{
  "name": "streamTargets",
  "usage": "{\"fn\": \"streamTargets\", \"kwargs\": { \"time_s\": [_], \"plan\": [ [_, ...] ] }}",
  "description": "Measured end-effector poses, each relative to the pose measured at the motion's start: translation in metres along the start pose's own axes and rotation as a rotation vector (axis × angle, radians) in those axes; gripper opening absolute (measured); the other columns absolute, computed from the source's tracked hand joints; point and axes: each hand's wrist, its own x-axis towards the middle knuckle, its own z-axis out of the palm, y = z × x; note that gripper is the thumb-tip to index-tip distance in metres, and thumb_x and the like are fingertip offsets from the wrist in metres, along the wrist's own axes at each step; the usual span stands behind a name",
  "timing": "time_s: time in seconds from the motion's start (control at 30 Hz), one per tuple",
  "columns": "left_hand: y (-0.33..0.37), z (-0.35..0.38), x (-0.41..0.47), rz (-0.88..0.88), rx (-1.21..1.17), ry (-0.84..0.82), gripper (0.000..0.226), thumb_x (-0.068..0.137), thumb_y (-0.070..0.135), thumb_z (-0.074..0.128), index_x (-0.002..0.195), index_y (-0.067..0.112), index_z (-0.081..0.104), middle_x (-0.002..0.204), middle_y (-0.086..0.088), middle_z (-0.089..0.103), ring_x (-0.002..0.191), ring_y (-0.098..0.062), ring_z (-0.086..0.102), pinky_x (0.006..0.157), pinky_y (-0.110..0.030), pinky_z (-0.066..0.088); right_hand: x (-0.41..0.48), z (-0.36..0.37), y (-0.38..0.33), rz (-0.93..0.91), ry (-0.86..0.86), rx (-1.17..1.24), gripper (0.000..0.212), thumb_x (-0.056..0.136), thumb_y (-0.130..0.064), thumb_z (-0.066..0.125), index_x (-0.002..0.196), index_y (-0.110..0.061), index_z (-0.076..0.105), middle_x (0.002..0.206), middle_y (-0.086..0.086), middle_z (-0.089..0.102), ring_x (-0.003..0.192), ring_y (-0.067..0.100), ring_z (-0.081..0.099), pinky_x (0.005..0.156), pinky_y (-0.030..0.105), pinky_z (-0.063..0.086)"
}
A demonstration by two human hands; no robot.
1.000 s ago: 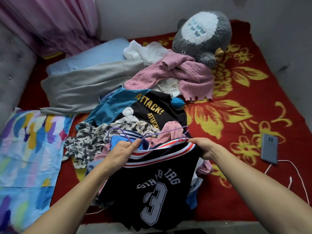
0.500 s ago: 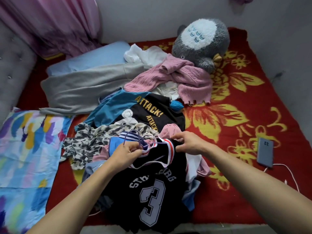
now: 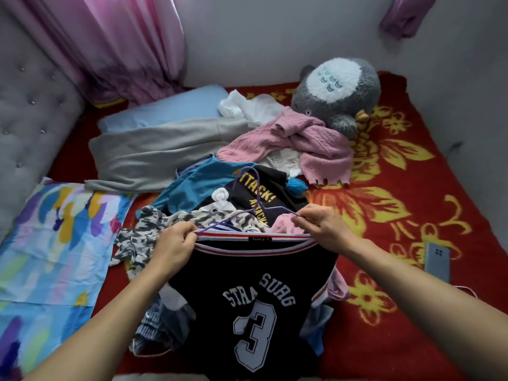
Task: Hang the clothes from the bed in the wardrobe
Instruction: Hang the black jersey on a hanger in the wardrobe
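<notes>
Now purple hanger (image 3: 251, 211) inside jersey (image 3: 255, 270) collar.

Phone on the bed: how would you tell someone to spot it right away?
Look at the red blanket with yellow flowers. Go to its right side, beyond the clothes pile; the phone lies flat there by a white cable. It is the only hard grey-blue rectangle among soft things.

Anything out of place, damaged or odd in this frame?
The hem of the pink sweater looks ragged, perhaps by design. A phone lies on the blanket near the right edge, a white cable beside it.
</notes>
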Motion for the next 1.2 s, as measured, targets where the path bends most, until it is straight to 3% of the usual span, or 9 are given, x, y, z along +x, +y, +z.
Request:
{"fn": "streamTargets", "kwargs": {
  "time_s": [0.17,0.23,0.33,0.4,0.5,0.67,0.8,0.97,1.2],
  "plan": [
    [0.027,-0.022,0.004,0.172,-0.113,0.040,0.017,0.088,0.033,0.059,0.085,0.018,0.068,0.075,0.005,0.067,0.069,-0.008,0.060,0.069,-0.025,0.044,0.006,-0.034,-0.062,-0.049,0.044,0.114,0.022,0.090,-0.023,0.067,0.069,-0.018,0.070,0.056,-0.004,0.061,0.052,0.002,0.051,0.052,0.026,0.042],
    [0.040,-0.046,0.010,0.261,-0.168,0.138,0.016,0.089,0.026,0.061,0.083,0.014,0.069,0.074,0.002,0.067,0.072,-0.008,0.059,0.068,-0.014,0.041,0.009,-0.059,-0.090,-0.077,0.056,0.172,0.007,0.084,-0.024,0.074,0.082,-0.018,0.073,0.064,-0.006,0.063,0.058,0.003,0.052,0.057,0.024,0.042],
    [0.065,-0.093,0.017,0.395,-0.177,0.264,0.009,0.090,0.009,0.063,0.084,0.006,0.070,0.078,-0.003,0.067,0.074,-0.005,0.056,0.069,-0.010,0.038,0.007,-0.106,-0.118,-0.075,0.054,0.103,0.029,0.077,-0.033,0.080,0.103,-0.025,0.069,0.084,-0.009,0.067,0.072,0.006,0.060,0.072,0.023,0.048],
    [0.078,-0.125,0.018,0.469,-0.163,0.350,0.010,0.090,0.008,0.062,0.088,0.004,0.071,0.082,-0.007,0.068,0.076,-0.006,0.056,0.071,-0.016,0.039,-0.003,-0.129,-0.133,-0.120,0.080,0.026,0.012,0.081,-0.031,0.077,0.084,-0.024,0.068,0.073,-0.015,0.062,0.067,0.004,0.055,0.066,0.024,0.045],
    [0.093,-0.168,0.015,0.572,-0.082,0.391,0.023,0.089,0.014,0.053,0.100,0.004,0.071,0.093,-0.010,0.068,0.087,-0.015,0.059,0.077,-0.024,0.039,-0.017,-0.149,-0.159,-0.182,0.169,0.081,0.030,0.087,-0.023,0.071,0.061,-0.013,0.059,0.055,-0.016,0.044,0.055,-0.001,0.038,0.052,0.022,0.031],
    [0.119,-0.220,-0.018,0.674,-0.036,0.430,0.026,0.086,0.016,0.051,0.100,0.008,0.071,0.091,-0.005,0.065,0.084,-0.014,0.058,0.077,-0.028,0.042,-0.030,-0.183,-0.219,-0.315,0.282,-0.056,0.024,0.088,-0.039,0.067,0.078,-0.017,0.072,0.069,-0.009,0.065,0.064,0.005,0.056,0.063,0.038,0.046],
    [0.143,-0.244,-0.065,0.718,-0.006,0.495,0.020,0.086,0.012,0.055,0.097,0.008,0.072,0.084,0.002,0.062,0.080,0.002,0.056,0.075,-0.009,0.040,-0.046,-0.193,-0.274,-0.421,0.190,-0.104,0.023,0.089,-0.042,0.062,0.093,-0.022,0.075,0.080,-0.008,0.072,0.073,0.009,0.066,0.072,0.030,0.053],
    [0.143,-0.254,-0.139,0.573,0.024,0.658,0.017,0.085,0.020,0.060,0.093,0.011,0.072,0.084,0.001,0.065,0.079,-0.007,0.060,0.075,-0.018,0.043,-0.088,-0.181,-0.317,-0.523,-0.035,0.261,0.021,0.092,-0.020,0.064,0.090,-0.002,0.073,0.062,0.017,0.056,0.056,0.017,0.045,0.052,0.023,0.037],
    [0.086,-0.212,-0.301,0.046,0.076,0.827,0.024,0.082,0.012,0.071,0.105,0.010,0.069,0.099,-0.004,0.063,0.086,-0.017,0.061,0.080,-0.024,0.044,-0.165,-0.131,-0.349,-0.414,-0.550,0.445,0.011,0.092,-0.008,0.060,0.089,0.003,0.064,0.056,0.002,0.050,0.037,0.006,0.036,0.035,0.015,0.026]
  ]
}}
